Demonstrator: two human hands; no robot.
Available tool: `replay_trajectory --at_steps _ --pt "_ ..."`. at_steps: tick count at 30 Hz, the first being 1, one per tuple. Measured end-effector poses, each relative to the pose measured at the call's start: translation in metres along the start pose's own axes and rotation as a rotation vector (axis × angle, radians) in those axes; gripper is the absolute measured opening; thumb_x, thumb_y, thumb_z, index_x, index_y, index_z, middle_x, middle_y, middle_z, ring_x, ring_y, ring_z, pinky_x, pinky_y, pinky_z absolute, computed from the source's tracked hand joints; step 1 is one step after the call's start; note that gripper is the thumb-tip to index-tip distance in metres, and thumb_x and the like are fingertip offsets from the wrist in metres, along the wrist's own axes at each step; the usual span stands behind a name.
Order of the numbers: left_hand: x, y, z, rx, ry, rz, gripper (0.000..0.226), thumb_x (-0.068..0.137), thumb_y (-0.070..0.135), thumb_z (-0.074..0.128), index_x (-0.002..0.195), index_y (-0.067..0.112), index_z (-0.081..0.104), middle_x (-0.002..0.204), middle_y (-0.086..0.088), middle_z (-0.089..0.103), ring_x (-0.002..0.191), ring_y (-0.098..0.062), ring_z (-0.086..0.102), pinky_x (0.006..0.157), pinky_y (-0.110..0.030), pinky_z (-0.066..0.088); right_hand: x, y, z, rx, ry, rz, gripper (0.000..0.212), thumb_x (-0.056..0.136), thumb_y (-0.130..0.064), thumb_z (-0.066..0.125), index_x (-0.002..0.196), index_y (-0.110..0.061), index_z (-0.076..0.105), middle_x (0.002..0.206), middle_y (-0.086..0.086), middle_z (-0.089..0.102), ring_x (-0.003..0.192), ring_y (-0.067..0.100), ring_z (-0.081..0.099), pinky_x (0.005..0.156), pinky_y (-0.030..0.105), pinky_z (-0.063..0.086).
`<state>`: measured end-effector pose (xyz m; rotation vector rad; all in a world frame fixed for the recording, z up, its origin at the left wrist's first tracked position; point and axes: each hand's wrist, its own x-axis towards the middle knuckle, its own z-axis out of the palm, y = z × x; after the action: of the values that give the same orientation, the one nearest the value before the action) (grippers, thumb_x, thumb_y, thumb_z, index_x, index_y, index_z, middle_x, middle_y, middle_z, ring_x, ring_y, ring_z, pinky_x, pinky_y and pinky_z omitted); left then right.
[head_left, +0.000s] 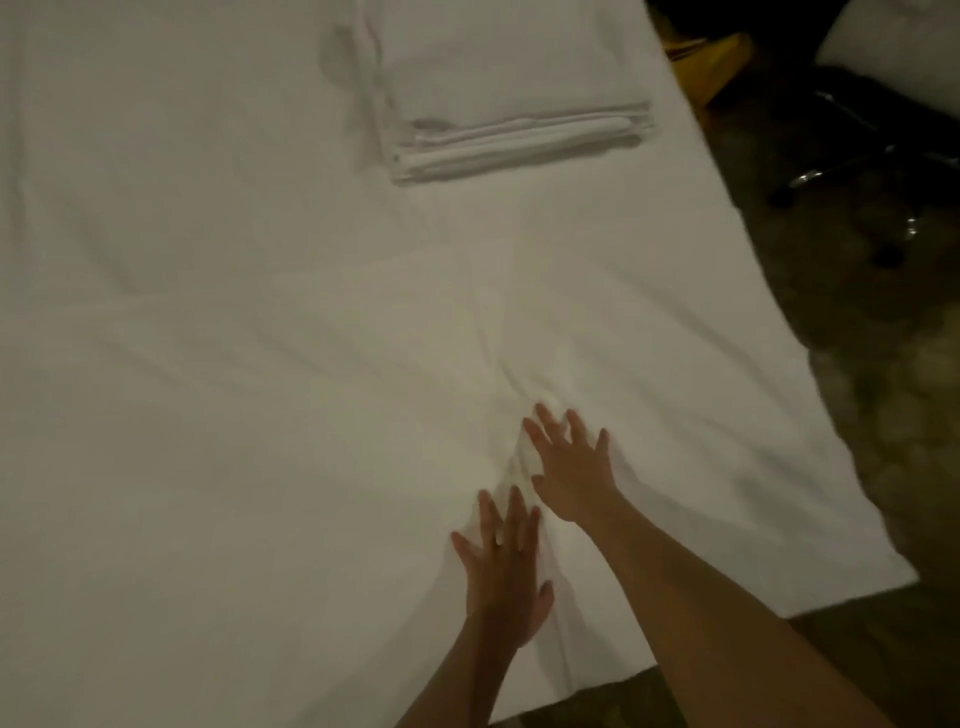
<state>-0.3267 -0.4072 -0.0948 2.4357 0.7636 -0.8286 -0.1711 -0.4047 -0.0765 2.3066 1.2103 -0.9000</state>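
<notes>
White sheet (311, 441): lies spread flat over the surface. Its near right corner sits at the edge, above the dark floor (857, 415). A hard sideways stroke would likely drag the whole sheet askew or slide that corner off.
Folded stack (519, 140): white linen at the far side, well apart from both hands. I cannot tell whether it rests on this same sheet. If it does, a dragged sheet could tug it out of square.
Right hand (569, 467): palm down on the sheet with fingers splayed and straight, gripping nothing. The arm is stretched far forward from the lower right. With a reach that long, the pressure probably falls unevenly.
Left hand (501, 566): also flat on the sheet with fingers spread, holding nothing. It lies nearer the body, just behind and to the left of the right hand.
Crease ridge (511, 467): small bunched folds run between the two hands. Pressing straight down could set them in. Sweeping the hands toward each other would gather more cloth, so outward strokes look safer.
</notes>
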Motion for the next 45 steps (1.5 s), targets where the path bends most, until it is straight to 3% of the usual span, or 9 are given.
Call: replay_trajectory --at_steps 3,6,9,12,15,18,23,33,45 --pt "0.012 0.037 -0.033 0.029 0.006 0.040 0.080 0.049 0.057 0.083 0.119 0.021 0.067 0.138 -0.015 0.053 0.120 -0.041 0.055 0.072 -0.069 0.049 -0.003 0.023 -0.018 0.020 -0.052 0.003 0.064 0.099 -0.031 0.039 0.154 -0.027 0.006 0.161 -0.001 -0.010 0.148 0.026 -0.006 0.114 0.059 -0.001" --pt "0.041 0.057 -0.081 0.013 0.021 0.086 0.066 0.093 0.042 0.051 0.150 0.018 0.026 0.159 -0.007 0.017 0.145 -0.031 0.020 0.108 -0.065 0.023 -0.001 0.042 -0.050 0.043 0.052 0.014 0.054 0.101 -0.029 0.034 0.152 -0.023 0.017 0.161 0.001 0.002 0.148 0.025 0.003 0.115 0.058 0.001" --pt "0.069 0.073 -0.127 0.012 0.095 0.041 0.052 0.098 0.038 0.039 0.143 0.015 0.032 0.147 -0.008 0.034 0.135 -0.026 0.033 0.110 -0.049 0.029 0.008 0.075 -0.073 0.040 0.320 -0.023 0.045 0.094 -0.022 0.048 0.138 -0.018 0.044 0.148 0.006 0.038 0.135 0.025 0.037 0.110 0.051 0.027" --pt "0.097 0.083 -0.176 -0.063 0.206 0.012 0.039 0.097 0.034 0.043 0.132 0.018 0.048 0.135 -0.007 0.047 0.126 -0.024 0.044 0.103 -0.036 0.038 -0.001 0.121 -0.068 0.054 0.465 0.048 0.048 0.053 -0.032 0.086 0.098 -0.021 0.073 0.103 0.002 0.070 0.092 0.019 0.068 0.078 0.041 0.055" --pt "0.126 0.113 -0.221 -0.168 0.355 -0.013 0.037 0.096 0.032 0.049 0.130 0.018 0.052 0.131 -0.009 0.050 0.123 -0.026 0.047 0.101 -0.034 0.037 -0.006 0.178 -0.019 0.083 0.149 0.021 0.052 0.092 -0.024 0.052 0.142 -0.014 0.039 0.151 0.008 0.032 0.133 0.025 0.040 0.108 0.047 0.032" --pt "0.138 0.164 -0.236 -0.296 0.421 -0.066 0.037 0.096 0.030 0.049 0.131 0.018 0.053 0.131 -0.007 0.052 0.121 -0.023 0.050 0.098 -0.032 0.038 -0.023 0.234 0.000 0.011 -0.039 -0.109 0.056 0.100 -0.019 0.034 0.152 -0.017 0.015 0.161 0.002 0.006 0.143 0.025 0.021 0.113 0.045 0.023" --pt "0.125 0.236 -0.178 -0.337 0.292 -0.216 0.080 0.076 0.062 0.022 0.136 0.017 0.047 0.138 -0.009 0.046 0.127 -0.026 0.046 0.104 -0.032 0.034 -0.028 0.314 -0.042 -0.122 0.056 -0.265 0.047 0.096 -0.021 0.044 0.141 -0.015 0.032 0.148 0.006 0.029 0.131 0.028 0.036 0.105 0.045 0.032" --pt "0.107 0.296 -0.116 -0.446 0.075 -0.413 0.046 0.094 0.032 0.051 0.137 0.016 0.043 0.138 -0.006 0.046 0.126 -0.025 0.045 0.101 -0.041 0.041 0.015 0.294 -0.153 -0.099 0.372 -0.460 0.040 0.094 -0.018 0.044 0.133 -0.013 0.040 0.131 0.005 0.045 0.115 0.024 0.050 0.089 0.035 0.040" --pt "0.189 0.308 -0.186 -0.553 0.410 -0.560 0.046 0.097 0.029 0.047 0.141 0.021 0.040 0.146 -0.002 0.040 0.131 -0.020 0.039 0.105 -0.035 0.035 0.072 0.377 -0.102 -0.235 0.013 -0.543 0.046 0.097 -0.022 0.044 0.141 -0.015 0.034 0.138 0.005 0.040 0.124 0.026 0.043 0.102 0.042 0.035"
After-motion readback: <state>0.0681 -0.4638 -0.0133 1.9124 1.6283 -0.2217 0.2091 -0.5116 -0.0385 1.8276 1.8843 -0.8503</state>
